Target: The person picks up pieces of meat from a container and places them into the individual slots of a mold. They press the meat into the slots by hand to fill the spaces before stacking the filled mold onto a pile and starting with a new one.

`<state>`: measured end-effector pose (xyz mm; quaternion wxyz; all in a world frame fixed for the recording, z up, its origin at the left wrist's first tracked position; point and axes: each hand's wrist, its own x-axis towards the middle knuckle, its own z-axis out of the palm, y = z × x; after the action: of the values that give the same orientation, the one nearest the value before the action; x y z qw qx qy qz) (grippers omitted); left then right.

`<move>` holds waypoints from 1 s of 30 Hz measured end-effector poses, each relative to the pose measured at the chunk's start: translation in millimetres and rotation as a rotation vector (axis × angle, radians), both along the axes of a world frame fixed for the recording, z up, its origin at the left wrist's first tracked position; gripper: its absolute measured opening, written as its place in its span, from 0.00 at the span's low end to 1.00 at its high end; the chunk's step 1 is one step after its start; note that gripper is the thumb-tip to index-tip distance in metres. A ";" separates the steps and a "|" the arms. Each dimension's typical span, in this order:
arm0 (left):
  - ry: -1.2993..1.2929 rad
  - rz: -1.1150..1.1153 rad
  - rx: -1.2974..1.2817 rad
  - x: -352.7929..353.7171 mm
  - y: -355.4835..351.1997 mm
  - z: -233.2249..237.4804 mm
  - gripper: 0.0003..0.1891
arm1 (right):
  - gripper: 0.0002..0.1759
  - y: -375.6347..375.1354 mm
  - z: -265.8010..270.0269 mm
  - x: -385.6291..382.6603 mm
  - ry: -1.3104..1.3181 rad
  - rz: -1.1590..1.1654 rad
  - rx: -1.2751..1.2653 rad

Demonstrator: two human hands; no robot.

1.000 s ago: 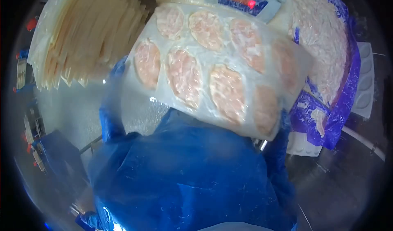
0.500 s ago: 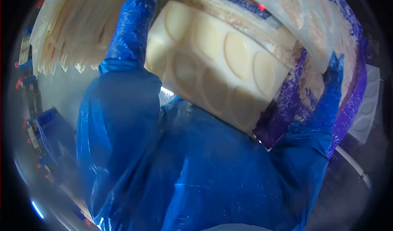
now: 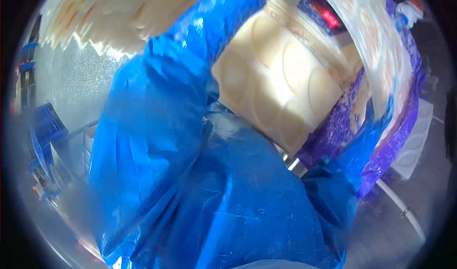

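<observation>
My left sleeve (image 3: 190, 35), blue and wet, reaches the top edge, where the hand itself is out of view. My right hand (image 3: 379, 119), in a blue glove, pinches the lower end of a curved translucent sheet (image 3: 369, 45) with oval shapes. That sheet arches over a purple container (image 3: 409, 121) smeared with pale pinkish paste. Between my arms lies a thick cream plate (image 3: 285, 78) with several oval recesses, tilted, its lower edge close to my blue gown.
Pale ragged layers (image 3: 119, 11) hang over a wet metal surface (image 3: 78, 83) at the left. A red-lit display (image 3: 328, 18) shows at the top. Farther right are a white oval-patterned tray (image 3: 415, 140) and a white pipe (image 3: 402, 207). A blue bin (image 3: 47, 123) stands far left.
My left arm has swung right across the top. My right hand has shifted slightly down and left, along with the sheet's lower end. The cream plate appears farther right, and the view has shifted.
</observation>
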<state>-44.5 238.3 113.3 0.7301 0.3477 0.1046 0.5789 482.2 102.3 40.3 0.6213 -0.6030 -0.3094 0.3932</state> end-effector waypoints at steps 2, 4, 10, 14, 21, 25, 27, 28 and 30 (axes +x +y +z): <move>-0.027 0.049 0.061 -11.6 -40.6 35.3 0.25 | 0.30 -24.0 10.5 -39.7 -0.207 -0.214 0.117; -0.021 0.119 0.130 -29.5 -86.6 68.1 0.25 | 0.30 -32.9 24.9 -97.8 -0.337 -0.299 0.219; 0.310 0.425 0.277 -115.5 -220.0 105.3 0.31 | 0.32 8.6 92.0 -337.3 -0.293 -0.004 0.494; 0.446 0.461 0.196 -97.3 -234.6 85.0 0.36 | 0.34 58.4 167.6 -444.2 -0.172 0.337 0.676; 0.399 0.665 -0.083 -125.6 -277.3 36.3 0.31 | 0.31 68.1 223.3 -564.0 0.217 1.278 0.562; 0.382 0.699 -0.222 -131.9 -287.2 17.7 0.30 | 0.30 36.6 208.3 -518.4 0.616 1.606 0.232; 0.350 0.677 -0.232 -127.0 -280.5 1.4 0.29 | 0.30 25.1 178.4 -482.6 0.745 1.651 0.133; 0.356 0.595 -0.243 -126.7 -278.5 -11.2 0.29 | 0.31 20.3 159.7 -466.7 0.798 1.664 0.101; 0.523 0.515 -0.288 -114.5 -260.0 -35.1 0.31 | 0.32 -6.1 126.3 -409.7 0.689 1.530 0.062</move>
<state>-159.0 -21.7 78.1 0.5511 0.3400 0.4510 0.6142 72.5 96.2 166.6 0.2592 -0.0556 -0.4365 0.8597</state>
